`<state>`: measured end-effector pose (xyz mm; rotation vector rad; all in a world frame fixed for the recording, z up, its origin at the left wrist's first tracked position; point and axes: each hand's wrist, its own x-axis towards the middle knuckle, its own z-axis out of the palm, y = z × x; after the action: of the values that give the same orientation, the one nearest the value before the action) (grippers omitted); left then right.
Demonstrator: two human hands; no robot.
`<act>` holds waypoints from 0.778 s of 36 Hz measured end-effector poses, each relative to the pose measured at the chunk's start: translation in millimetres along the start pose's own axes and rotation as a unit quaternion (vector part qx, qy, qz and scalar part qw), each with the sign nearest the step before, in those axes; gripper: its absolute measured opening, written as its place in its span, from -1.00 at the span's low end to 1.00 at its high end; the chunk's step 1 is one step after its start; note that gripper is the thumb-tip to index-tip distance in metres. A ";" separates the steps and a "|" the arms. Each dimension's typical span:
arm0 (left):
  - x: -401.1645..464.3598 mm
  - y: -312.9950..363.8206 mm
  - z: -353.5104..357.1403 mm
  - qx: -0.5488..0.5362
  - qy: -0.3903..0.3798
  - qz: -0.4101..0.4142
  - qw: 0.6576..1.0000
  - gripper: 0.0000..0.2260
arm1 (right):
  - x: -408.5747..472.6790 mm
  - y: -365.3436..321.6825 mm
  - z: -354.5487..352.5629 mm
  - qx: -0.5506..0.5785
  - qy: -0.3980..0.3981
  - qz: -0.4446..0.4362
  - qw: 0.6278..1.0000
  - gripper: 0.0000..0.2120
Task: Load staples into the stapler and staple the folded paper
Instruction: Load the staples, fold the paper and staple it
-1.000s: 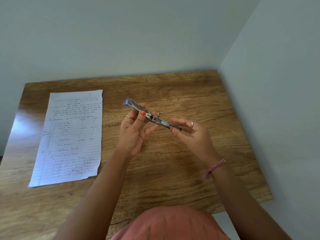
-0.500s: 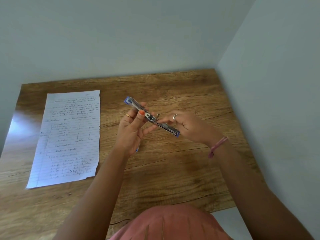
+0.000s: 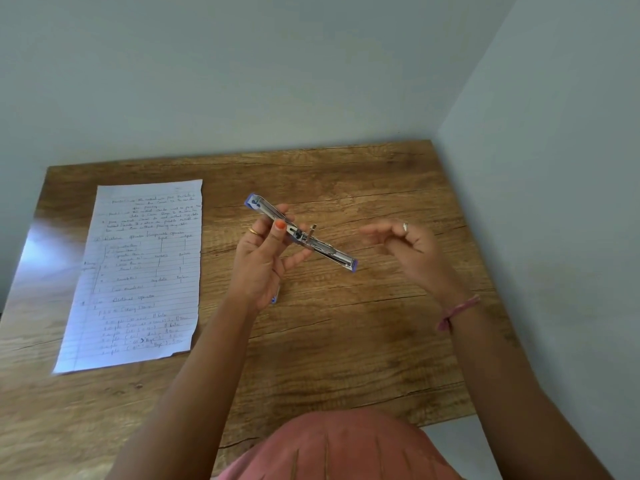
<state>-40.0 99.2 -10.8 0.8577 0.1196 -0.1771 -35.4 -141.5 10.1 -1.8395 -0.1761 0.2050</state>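
My left hand holds a small metal stapler with blue ends, swung fully open into one long strip above the wooden table. Thumb and fingers pinch it near its far-left half; the hinge and near-right end stick out free. My right hand hovers to the right of the stapler, a short gap away, fingers loosely curled and blurred, with nothing seen in it. A sheet of lined handwritten paper lies flat and unfolded on the table's left side. A small blue piece peeks out below my left palm.
Pale walls close the table in at the back and along the right side. The table's near edge runs by my pink-clothed lap.
My right hand has let go of the stapler's near-right end and pulled away to the right. The left hand keeps holding the open stapler in about the same place.
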 end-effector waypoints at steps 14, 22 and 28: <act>-4.4 -8.8 -2.8 0.000 -0.011 0.016 1.000 -0.79 | -19.5 28.9 50.9 0.244 -0.022 0.108 0.963 -0.43; -7.8 -9.2 0.6 0.128 0.022 0.014 0.991 -0.77 | -9.3 31.4 49.3 0.232 0.017 0.102 0.967 -0.48; -10.6 -6.0 3.7 0.334 -0.020 0.047 0.941 -0.89 | -7.2 27.4 46.7 0.231 0.033 0.093 0.968 -0.52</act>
<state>-51.4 93.7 -11.1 1.5348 -0.0271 -0.1457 -52.9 -107.0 -28.4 -1.3927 0.0892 0.2888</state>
